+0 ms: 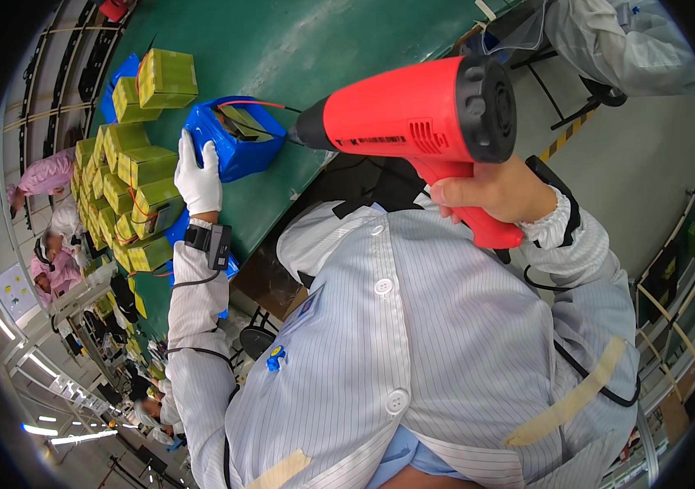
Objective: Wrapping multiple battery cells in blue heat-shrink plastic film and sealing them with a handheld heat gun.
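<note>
Heat gun [392, 114], red, clenched in right hand [496, 191]; left of grip, blue pack [243, 156], left hand [199, 178] against it, unclenched.

A smooth green counter [364, 33] stretches across the top. Beyond it lies a plain grey floor [649, 138] crossed by yellow-and-black striped tape [566, 134]. Shelving with pale tan rails [675, 318] curves along the right; long white tube lights [85, 438] glow lower left.
</note>
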The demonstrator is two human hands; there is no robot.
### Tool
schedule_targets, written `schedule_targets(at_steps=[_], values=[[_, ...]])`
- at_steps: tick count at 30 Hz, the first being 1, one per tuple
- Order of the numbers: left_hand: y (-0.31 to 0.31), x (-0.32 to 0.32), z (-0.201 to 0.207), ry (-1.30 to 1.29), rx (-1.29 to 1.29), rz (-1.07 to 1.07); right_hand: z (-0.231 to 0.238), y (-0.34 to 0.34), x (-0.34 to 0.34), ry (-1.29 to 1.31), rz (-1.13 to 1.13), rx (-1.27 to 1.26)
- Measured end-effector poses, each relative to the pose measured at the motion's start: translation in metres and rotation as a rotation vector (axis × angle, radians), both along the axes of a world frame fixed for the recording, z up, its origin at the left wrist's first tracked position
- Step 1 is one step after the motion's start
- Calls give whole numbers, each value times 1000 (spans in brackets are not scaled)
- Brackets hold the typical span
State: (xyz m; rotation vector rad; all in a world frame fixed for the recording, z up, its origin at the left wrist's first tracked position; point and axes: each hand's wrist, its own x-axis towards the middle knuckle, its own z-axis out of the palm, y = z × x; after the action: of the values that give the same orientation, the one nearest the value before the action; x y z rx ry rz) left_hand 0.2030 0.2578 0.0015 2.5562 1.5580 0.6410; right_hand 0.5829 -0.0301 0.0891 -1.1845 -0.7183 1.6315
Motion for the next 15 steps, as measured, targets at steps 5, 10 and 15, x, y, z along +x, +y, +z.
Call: schedule_targets(at_steps=[5,10,15], values=[[1,1,-1,3,13,-9,-3,0,4,47,-16,-19],[1,0,0,19,3,3,-6,4,17,77,-55,-19],[0,-2,0,21,-18,12,-4,7,37,94,-57,-1]])
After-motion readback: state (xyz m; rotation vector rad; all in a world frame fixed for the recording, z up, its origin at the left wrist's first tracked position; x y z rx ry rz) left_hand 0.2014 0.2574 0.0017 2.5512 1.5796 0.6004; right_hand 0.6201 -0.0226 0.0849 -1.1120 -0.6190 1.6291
